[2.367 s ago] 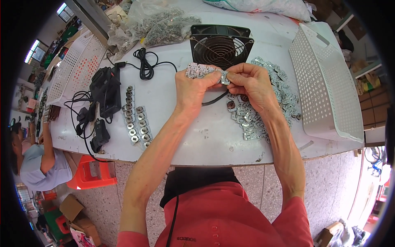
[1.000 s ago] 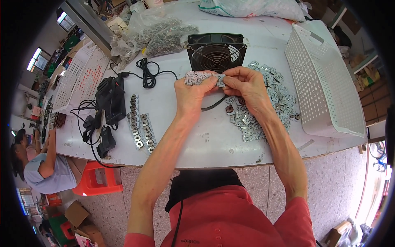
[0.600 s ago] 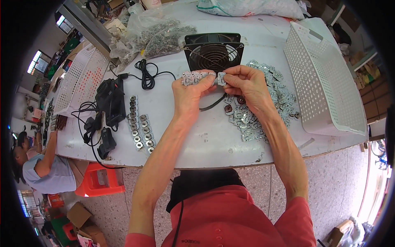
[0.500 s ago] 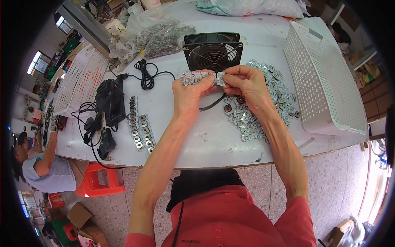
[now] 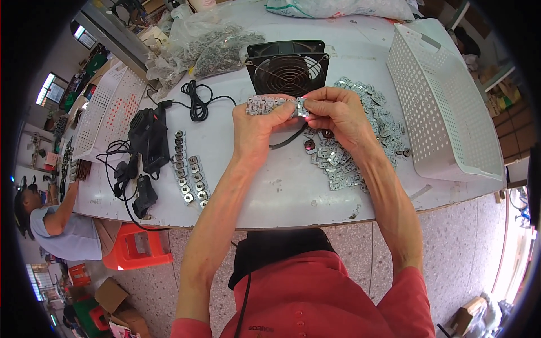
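My left hand [image 5: 255, 127] grips a row of small silvery metal plates [image 5: 261, 105], its thumb lying across the front near the right end. At that end, my right hand [image 5: 344, 117] pinches one small metal plate [image 5: 302, 107] between thumb and fingers. That plate meets the row; whether it is joined to it I cannot tell. Both hands are just in front of a black fan [image 5: 288, 76] with a round wire guard. A heap of similar metal plates [image 5: 389, 127] spreads beside and beyond my right hand, with a few dark round pieces in it.
Two rows of plates with round parts [image 5: 181, 163] lie left of my forearm. Farther left are a black power adapter [image 5: 149, 139] with coiled cables and a white basket [image 5: 107, 110]. Another white basket [image 5: 445, 107] stands right, bagged parts [image 5: 225, 53] behind. A co-worker [image 5: 62, 234] sits far left.
The small plate in my right hand has closed the gap to the row's end and appears tilted, catching light. My left hand keeps its grip. The whole view has shifted slightly.
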{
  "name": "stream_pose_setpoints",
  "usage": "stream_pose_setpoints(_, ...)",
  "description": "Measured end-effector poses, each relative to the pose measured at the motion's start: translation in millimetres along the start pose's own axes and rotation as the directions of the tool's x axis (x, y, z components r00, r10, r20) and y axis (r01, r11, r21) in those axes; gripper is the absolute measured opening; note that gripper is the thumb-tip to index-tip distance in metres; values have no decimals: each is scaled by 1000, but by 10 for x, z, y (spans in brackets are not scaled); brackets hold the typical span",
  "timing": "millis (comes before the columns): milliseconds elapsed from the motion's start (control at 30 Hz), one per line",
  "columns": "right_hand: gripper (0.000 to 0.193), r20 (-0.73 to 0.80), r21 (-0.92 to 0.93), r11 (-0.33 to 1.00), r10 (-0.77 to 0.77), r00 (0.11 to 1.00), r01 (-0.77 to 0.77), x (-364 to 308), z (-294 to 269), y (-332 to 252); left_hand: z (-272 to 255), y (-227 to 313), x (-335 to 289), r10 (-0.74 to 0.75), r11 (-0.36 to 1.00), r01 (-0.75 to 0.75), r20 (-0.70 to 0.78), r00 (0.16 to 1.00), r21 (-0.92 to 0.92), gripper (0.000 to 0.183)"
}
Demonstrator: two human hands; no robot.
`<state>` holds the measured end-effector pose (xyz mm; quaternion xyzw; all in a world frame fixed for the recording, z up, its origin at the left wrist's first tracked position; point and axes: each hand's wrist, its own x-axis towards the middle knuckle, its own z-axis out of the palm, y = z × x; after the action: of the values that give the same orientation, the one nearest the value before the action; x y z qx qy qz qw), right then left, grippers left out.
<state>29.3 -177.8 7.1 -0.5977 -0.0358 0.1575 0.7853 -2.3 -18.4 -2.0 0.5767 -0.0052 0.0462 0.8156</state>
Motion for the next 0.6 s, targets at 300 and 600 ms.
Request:
stream_pose_setpoints(300,16,20,-77,994,-76,997,77,-65,-33,-103,-30,57,-6,68,995,-66,-17,998,69,17)
stream_pose_setpoints(600,13,56,-240,965,-95,994,106,-154,-26,-171,101,86,-76,56,937,-89,105,993,337,15)
